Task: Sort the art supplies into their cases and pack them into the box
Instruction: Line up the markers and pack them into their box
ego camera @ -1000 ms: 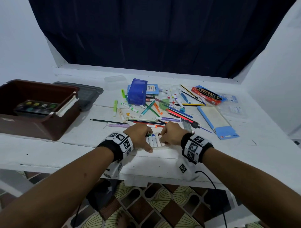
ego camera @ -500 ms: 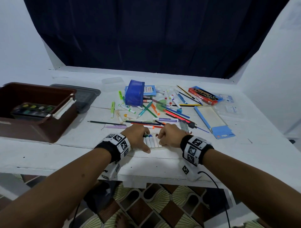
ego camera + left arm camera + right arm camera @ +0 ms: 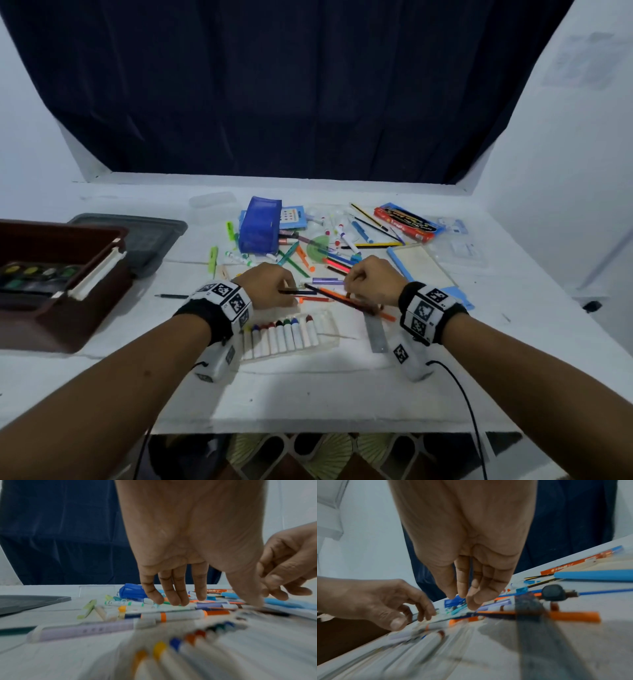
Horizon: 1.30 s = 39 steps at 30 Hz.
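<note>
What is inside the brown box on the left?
The brown box holds a watercolour palette with green and yellow pans, plus a white strip along its rim. Anything beneath the palette is hidden.

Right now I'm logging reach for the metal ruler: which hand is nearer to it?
Right. The right hand hovers just above the metal ruler's far end; the left hand is across the marker tray, farther left.

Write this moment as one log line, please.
left hand: over pens, open | right hand: over pens, grip unclear | marker case: markers inside | box: paint palette inside
</note>
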Available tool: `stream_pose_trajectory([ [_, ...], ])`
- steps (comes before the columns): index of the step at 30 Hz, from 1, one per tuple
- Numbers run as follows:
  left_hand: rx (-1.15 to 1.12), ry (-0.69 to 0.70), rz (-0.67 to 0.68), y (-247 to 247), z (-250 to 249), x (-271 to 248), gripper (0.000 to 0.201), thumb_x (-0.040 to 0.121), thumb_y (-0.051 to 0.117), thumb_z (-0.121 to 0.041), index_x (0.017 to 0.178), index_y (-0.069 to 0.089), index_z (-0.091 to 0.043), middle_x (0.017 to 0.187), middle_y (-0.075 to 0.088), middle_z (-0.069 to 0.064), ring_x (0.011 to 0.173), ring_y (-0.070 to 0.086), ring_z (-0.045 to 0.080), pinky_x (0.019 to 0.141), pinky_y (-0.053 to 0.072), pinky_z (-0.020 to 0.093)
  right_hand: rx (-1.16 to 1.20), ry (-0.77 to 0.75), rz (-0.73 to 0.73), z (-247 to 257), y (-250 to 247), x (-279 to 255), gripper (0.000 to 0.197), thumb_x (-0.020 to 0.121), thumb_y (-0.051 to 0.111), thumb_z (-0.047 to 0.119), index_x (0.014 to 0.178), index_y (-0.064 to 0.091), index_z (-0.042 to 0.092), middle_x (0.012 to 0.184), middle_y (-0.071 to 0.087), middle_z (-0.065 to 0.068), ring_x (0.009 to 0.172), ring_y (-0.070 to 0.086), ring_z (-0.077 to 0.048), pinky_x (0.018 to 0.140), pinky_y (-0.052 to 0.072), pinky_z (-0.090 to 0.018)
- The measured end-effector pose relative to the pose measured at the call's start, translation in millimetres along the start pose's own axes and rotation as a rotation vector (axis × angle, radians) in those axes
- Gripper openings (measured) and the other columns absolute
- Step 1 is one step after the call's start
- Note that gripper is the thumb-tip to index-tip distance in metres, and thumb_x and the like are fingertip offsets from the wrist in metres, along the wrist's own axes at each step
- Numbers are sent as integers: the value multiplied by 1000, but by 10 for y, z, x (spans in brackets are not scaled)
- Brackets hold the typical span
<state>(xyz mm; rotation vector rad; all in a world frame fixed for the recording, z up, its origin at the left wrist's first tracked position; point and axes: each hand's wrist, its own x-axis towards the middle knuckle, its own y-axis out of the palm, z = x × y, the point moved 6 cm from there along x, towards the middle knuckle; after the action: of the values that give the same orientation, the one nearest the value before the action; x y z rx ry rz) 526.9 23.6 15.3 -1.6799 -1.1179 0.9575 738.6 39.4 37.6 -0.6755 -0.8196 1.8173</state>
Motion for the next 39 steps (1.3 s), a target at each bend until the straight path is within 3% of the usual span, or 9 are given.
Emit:
stream_pose_trajectory([
  [4, 6, 17, -17, -84, 58, 367, 35, 85, 68, -39, 114, 65, -20, 109, 63, 2, 91, 56, 14, 81, 48, 28, 35, 36, -76, -183, -339, 349, 17, 88, 66, 8, 72, 72, 11, 69, 69, -1, 61, 61, -9, 58, 48, -23],
  [12, -33, 80, -13, -2, 70, 1181, 33, 84, 71, -29, 116, 66, -21, 101, 63, -2, 90, 57, 15, 80, 47, 27, -90, 197, -11, -620, -475, 967, 5, 88, 67, 8, 90, 71, 10, 88, 68, -9, 62, 59, -10, 52, 50, -22],
  [17, -42, 191, -3, 55, -35, 1540, 20, 82, 70, -21, 101, 74, -25, 100, 67, -3, 93, 63, 16, 83, 50, 28, -341, 203, 175, -785, -248, 1099, 38, 81, 78, 21, 115, 68, 8, 113, 63, -7, 100, 61, -22, 77, 47, -26],
  [19, -63, 200, 28, 41, -40, 1643, 16, 82, 71, -23, 98, 75, -23, 96, 69, -2, 88, 63, 15, 80, 50, 28, -318, 241, 172, -848, -283, 1131, 32, 81, 78, 18, 110, 70, 6, 113, 65, -8, 102, 61, -23, 81, 48, -28],
  [24, 8, 199, 115, 48, 9, 1797, 12, 85, 70, -32, 88, 71, -21, 81, 62, -5, 75, 56, 11, 68, 39, 25, -215, 310, 331, -954, -341, 1176, 14, 84, 75, 16, 89, 76, 3, 92, 74, -17, 67, 65, -18, 63, 56, -25],
  [27, 21, 202, 141, 51, 43, 1827, 13, 86, 67, -29, 87, 71, -16, 83, 65, -2, 78, 59, 15, 72, 46, 30, -181, 227, 151, -855, -433, 1375, 16, 88, 69, 17, 89, 76, 2, 83, 74, -15, 63, 65, -17, 58, 54, -21],
  [29, 31, 202, 151, 44, 49, 1843, 13, 88, 66, -27, 88, 70, -16, 85, 65, 1, 80, 60, 17, 76, 48, 31, -161, 151, 111, -733, -373, 1475, 16, 91, 66, 15, 95, 75, 3, 86, 73, -10, 64, 65, -15, 59, 54, -22],
  [33, 20, 207, 145, 48, 62, 1856, 11, 89, 64, -25, 90, 71, -17, 86, 65, 2, 80, 58, 17, 75, 47, 30, -342, 97, 146, -696, -175, 1596, 18, 92, 60, 16, 98, 73, 5, 101, 71, -10, 92, 66, -25, 84, 54, -38],
  [39, 32, 192, 109, 39, 37, 1863, 9, 89, 64, -25, 90, 70, -18, 83, 60, -3, 80, 58, 16, 74, 47, 30, -325, 107, 239, -783, -194, 1504, 20, 90, 63, 21, 76, 63, 6, 81, 65, -15, 78, 62, -28, 66, 46, -33],
])
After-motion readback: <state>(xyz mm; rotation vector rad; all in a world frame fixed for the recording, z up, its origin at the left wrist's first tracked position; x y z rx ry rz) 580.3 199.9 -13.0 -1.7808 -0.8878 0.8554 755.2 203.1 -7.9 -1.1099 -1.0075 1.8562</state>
